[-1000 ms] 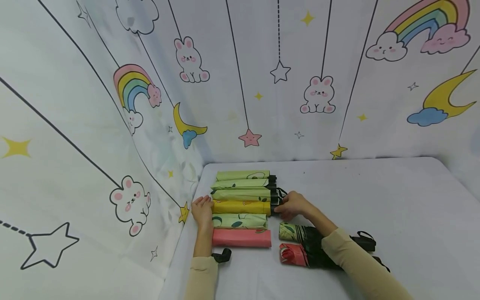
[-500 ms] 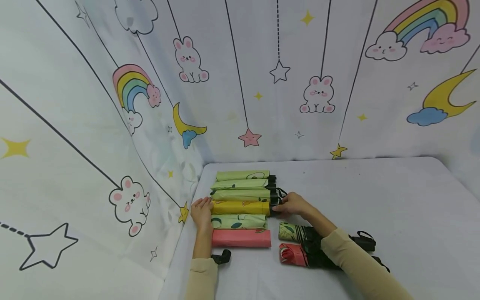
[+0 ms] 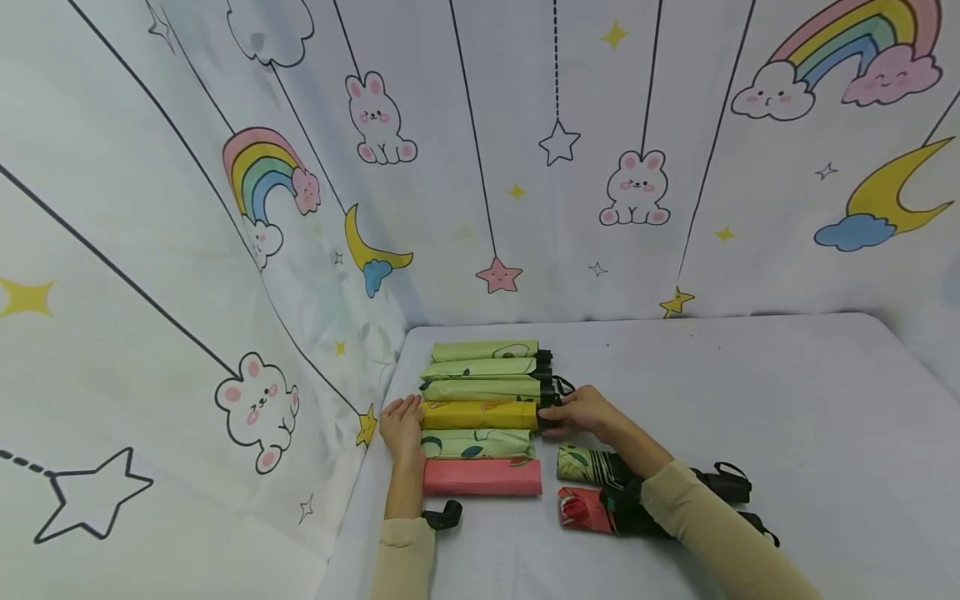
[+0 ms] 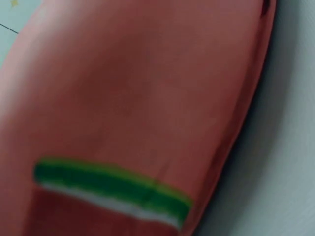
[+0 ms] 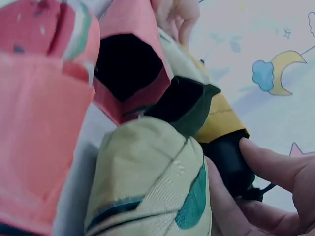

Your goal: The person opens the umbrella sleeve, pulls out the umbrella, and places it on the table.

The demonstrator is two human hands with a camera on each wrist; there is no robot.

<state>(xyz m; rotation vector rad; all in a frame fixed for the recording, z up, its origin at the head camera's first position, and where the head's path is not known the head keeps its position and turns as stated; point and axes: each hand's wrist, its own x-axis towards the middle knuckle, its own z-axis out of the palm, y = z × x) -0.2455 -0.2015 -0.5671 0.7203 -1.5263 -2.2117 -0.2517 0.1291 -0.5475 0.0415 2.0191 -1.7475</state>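
A folded umbrella in a yellow sleeve (image 3: pixel 480 414) lies crosswise among a stack of others. My right hand (image 3: pixel 588 412) grips its black handle (image 5: pixel 229 160), thumb on one side and fingers on the other. At its left end my left hand (image 3: pixel 402 425) rests with extended fingers against the sleeve. Just nearer lie a pale green sleeve (image 3: pixel 477 443) and a pink sleeve (image 3: pixel 482 477), whose open ends look dark and hollow in the right wrist view. The pink sleeve's watermelon print (image 4: pixel 113 189) fills much of the left wrist view.
Beyond the yellow one lie three folded umbrellas in green sleeves (image 3: pixel 483 389) with black handles. Under my right forearm are an unsleeved green umbrella (image 3: pixel 581 463) and a pink one (image 3: pixel 585 508). A white patterned curtain (image 3: pixel 450 208) stands behind the white table (image 3: pixel 750 400).
The yellow-sleeved umbrella has shifted slightly left, its handle end pushed by my right hand. My left hand stays at its left end, moving only a little left. The other umbrellas keep their places.
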